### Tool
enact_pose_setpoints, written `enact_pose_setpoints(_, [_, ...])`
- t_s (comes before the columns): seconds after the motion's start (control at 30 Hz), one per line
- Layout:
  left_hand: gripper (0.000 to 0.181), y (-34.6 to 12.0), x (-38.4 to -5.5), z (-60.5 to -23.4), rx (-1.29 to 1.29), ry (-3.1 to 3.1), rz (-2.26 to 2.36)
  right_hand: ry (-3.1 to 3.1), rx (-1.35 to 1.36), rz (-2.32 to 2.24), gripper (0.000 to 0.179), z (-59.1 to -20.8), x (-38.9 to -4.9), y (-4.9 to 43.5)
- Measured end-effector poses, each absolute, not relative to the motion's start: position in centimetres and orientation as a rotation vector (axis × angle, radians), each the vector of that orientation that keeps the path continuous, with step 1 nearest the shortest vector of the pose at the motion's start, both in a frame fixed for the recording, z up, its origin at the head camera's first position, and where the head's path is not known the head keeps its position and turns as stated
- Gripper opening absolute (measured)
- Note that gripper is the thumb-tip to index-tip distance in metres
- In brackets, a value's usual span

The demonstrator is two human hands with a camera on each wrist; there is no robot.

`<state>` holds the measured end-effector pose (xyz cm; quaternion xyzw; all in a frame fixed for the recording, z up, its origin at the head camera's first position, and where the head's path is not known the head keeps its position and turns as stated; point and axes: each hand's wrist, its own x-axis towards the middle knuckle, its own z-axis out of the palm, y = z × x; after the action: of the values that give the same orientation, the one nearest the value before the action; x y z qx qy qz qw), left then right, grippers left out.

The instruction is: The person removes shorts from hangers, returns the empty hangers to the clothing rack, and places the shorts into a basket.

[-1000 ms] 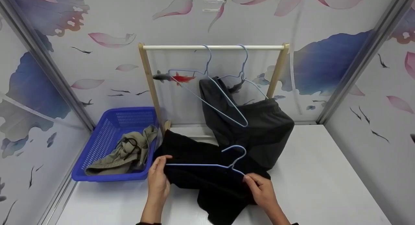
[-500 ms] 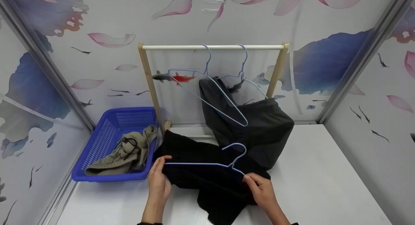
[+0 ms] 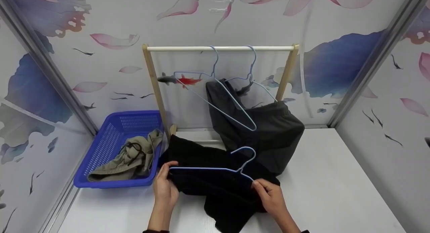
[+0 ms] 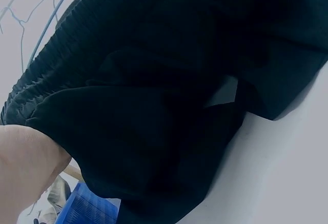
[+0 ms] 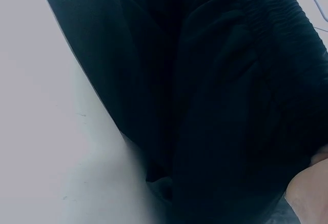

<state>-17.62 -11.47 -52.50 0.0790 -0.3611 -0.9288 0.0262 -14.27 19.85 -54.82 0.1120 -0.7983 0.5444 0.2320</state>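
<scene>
Between my two hands, black shorts with a gathered elastic waistband hang on a light-blue hanger. The hanger's hook stands up above the waistband, while its lower part is hidden by the black cloth. My left hand holds the left end of the hanger and waist, thumb and fingers closed about it. At the other end, my right hand pinches the waistband and the hanger's shoulder. Dark cloth fills most of the left wrist view, and the right wrist view likewise shows the shorts' folds.
Behind is a wood-and-white clothes rack bearing an unloaded hanger and another with dark grey trousers. A blue basket with a khaki garment stands left on the white table.
The hanger's left end has risen slightly within the left hand, and its hook sits a little higher. Both hands remain almost in place; rack and basket are unchanged.
</scene>
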Motion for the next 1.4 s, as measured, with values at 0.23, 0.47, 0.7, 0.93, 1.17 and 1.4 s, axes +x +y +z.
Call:
enact_pose_setpoints(0.23, [0.049,-11.3,-17.6,-52.7,0.159,-1.072,-2.887,-2.196,0.303,1.514,0.025,-55.3,-14.5,20.0])
enact_pose_setpoints(0.47, [0.046,-11.3,-17.4,-52.8,0.164,-1.036,-2.933,-2.175,0.363,1.495,0.026,-56.9,-15.1,20.7])
enact_pose_setpoints(0.7, [0.047,-11.3,-17.3,-52.9,0.153,-1.060,-2.928,-2.170,0.359,1.535,0.025,-56.7,-15.0,20.7])
enact_pose_setpoints(0.93, [0.047,-11.4,-17.3,-53.0,0.128,-1.039,-2.943,-2.178,0.323,1.550,0.026,-56.6,-14.9,20.7])
enact_pose_setpoints(1.17, [0.050,-11.3,-17.3,-52.9,0.171,-0.963,-2.982,-2.194,0.302,1.504,0.026,-56.8,-15.0,20.4])
enact_pose_setpoints(1.4, [0.047,-11.2,-17.3,-53.1,0.264,-0.828,-3.003,-2.245,0.245,1.544,0.027,-56.6,-14.9,20.2])
